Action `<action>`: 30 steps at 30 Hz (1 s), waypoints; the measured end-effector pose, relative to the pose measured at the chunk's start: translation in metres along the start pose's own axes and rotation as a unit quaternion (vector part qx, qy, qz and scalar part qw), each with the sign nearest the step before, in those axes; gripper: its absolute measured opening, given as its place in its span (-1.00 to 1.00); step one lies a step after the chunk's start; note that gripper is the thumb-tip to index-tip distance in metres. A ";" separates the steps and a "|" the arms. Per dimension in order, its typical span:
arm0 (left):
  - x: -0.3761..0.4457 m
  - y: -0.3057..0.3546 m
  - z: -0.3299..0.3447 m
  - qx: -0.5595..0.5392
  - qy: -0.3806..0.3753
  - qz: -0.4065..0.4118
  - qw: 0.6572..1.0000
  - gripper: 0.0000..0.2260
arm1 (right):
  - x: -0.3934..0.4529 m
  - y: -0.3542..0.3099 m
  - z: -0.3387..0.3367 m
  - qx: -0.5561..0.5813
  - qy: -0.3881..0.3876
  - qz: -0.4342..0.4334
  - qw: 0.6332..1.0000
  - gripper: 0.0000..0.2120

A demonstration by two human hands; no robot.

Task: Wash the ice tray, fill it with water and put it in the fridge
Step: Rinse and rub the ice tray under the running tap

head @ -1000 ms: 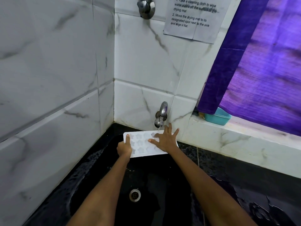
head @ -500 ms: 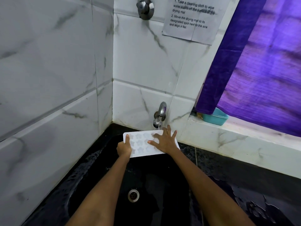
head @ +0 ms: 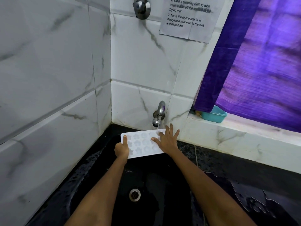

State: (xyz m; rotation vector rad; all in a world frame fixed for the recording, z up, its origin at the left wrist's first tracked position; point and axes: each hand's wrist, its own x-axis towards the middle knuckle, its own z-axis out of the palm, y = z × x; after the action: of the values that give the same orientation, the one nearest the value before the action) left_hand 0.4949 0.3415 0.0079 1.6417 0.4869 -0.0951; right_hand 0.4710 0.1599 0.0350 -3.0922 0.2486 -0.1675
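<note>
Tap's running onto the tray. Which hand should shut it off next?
Right, probably. The right hand lies open and flat on the ice tray, just below the tap, so it is free to lift. The left hand grips the tray's left edge and holds it over the sink.

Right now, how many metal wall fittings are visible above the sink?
2: the tap, running just above the ice tray, and a second fitting at the top edge, partly cut off.
</note>
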 end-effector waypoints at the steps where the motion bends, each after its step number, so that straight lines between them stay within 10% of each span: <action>1: -0.001 0.001 0.000 -0.001 0.000 0.002 1.000 -0.49 | 0.001 -0.001 0.001 0.019 -0.015 0.013 1.000 -0.38; 30: -0.006 -0.011 -0.009 0.025 0.021 0.002 0.999 -0.48 | -0.003 0.008 -0.001 -0.015 -0.070 -0.002 0.997 -0.23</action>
State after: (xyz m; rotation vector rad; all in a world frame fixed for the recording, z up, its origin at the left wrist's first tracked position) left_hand 0.4832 0.3493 0.0014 1.6966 0.5155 -0.0707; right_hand 0.4670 0.1525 0.0350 -3.1151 0.2419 0.0519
